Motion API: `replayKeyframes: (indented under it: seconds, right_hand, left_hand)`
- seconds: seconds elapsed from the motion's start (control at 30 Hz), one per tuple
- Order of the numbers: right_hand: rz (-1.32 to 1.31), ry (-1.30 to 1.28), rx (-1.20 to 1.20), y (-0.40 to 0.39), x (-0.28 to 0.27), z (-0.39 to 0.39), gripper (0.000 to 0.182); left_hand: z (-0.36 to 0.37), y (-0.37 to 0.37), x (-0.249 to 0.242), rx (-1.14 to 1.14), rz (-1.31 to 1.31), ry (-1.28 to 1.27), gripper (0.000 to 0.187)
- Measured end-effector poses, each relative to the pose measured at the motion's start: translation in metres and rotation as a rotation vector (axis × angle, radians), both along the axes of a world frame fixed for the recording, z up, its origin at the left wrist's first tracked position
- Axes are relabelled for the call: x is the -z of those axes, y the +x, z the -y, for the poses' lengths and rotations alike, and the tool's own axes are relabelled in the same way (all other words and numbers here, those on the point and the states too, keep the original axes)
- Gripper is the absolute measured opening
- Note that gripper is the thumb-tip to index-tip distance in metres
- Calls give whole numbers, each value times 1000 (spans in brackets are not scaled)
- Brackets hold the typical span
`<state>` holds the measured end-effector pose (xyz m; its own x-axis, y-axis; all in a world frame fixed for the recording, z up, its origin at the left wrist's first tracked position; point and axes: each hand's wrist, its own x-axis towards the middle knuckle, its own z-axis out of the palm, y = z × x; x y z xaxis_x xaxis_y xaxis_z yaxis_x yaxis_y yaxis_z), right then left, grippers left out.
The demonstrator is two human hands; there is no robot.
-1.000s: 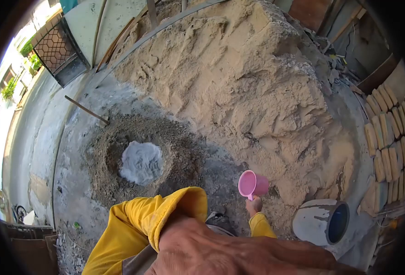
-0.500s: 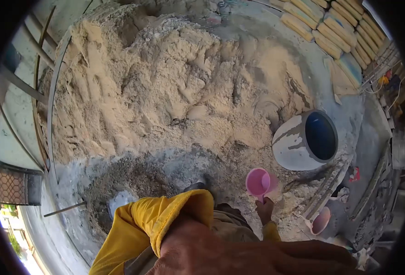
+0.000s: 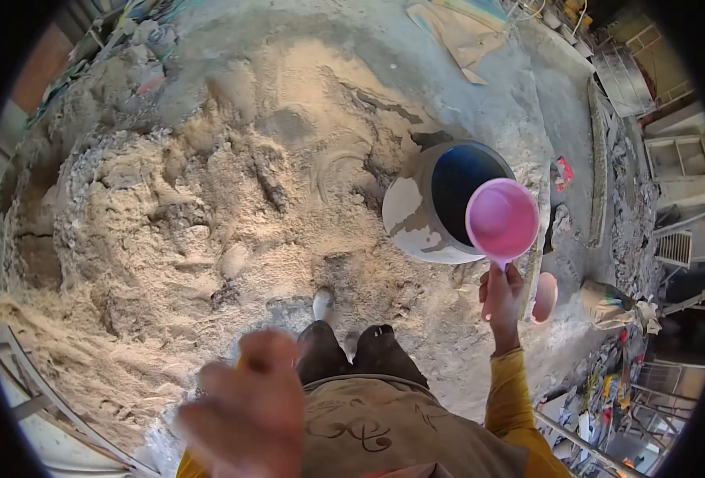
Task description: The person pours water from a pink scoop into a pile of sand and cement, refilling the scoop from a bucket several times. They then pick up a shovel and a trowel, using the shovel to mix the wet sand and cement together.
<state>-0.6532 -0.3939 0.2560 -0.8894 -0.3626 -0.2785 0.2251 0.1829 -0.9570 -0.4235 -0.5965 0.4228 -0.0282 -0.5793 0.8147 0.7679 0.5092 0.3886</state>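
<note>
My right hand (image 3: 501, 299) is wrapped round the short handle of a pink dipper (image 3: 520, 219). The dipper's bowl faces up at me and overlaps the rim of a splattered grey-and-white bucket (image 3: 412, 223), whose inside is dark blue. My left hand (image 3: 249, 406) is raised close in front of my body at the lower left. Motion smears its fingers, and no object shows in it. Beyond the hands spreads a broad heap of sandy, powdery material (image 3: 185, 215), which reaches the bucket's left side.
A small pink container (image 3: 544, 297) lies right of my right hand. A red scrap (image 3: 563, 173) is on the concrete floor, near a long narrow ridge (image 3: 598, 163). A torn paper sack (image 3: 460, 36) lies at the back. Rubble and debris line the right side.
My view has swung to the right. My right hand has moved the pink dipper up to the bucket's rim. The left hand has drawn back to the lower left.
</note>
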Motion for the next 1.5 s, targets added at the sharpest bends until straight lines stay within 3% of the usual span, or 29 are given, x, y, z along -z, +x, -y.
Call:
replayKeyframes:
  seconds: [0.03,0.07,0.1,0.13,0.23,0.33,0.37,0.4,0.43,0.53,0.8,1.03,1.3,1.37,1.5]
  right_hand:
    - [11,68,28,-26,10,1,28]
    - [3,205,8,-48,17,5,35]
    - [8,425,-20,-63,10,20,39]
    - [-8,518,-107,-85,24,25,40]
    - [23,691,-312,-142,81,48,35]
    - [39,786,-386,-195,167,76,29]
    - [-119,954,-651,-213,197,84,30]
    - [-283,1110,-919,-222,219,85,34]
    - [-268,1104,-925,-232,238,82,34]
    - [-258,1160,-988,-243,286,107,33]
    - [-206,1269,-1172,-260,399,84,29]
    - [-197,1385,-1285,-244,459,61,26]
    - [-244,1568,-1389,-255,489,10,25]
    - [-252,1597,-1385,-261,468,28,25]
    - [-676,601,-999,-258,352,85,32]
  left_hand:
    - [12,-12,27,-47,102,-101,54]
    - [29,-12,59,205,327,-158,56]
    - [33,-29,79,358,530,17,47]
    - [37,-51,98,369,745,62,39]
    - [25,-129,203,409,1034,273,43]
    - [13,-198,290,191,1212,226,48]
    - [13,-222,298,188,1230,223,48]
    - [11,-245,305,-9,1271,286,49]
    - [9,-265,313,-211,1299,346,50]
    - [8,-310,336,-328,1372,448,50]
    - [14,-312,338,-286,1390,397,43]
    - [18,-312,336,-221,1355,421,40]
    - [20,-310,336,-210,1368,441,42]
    - [19,-310,337,-213,1368,422,42]
    - [16,-311,339,-237,1322,478,43]
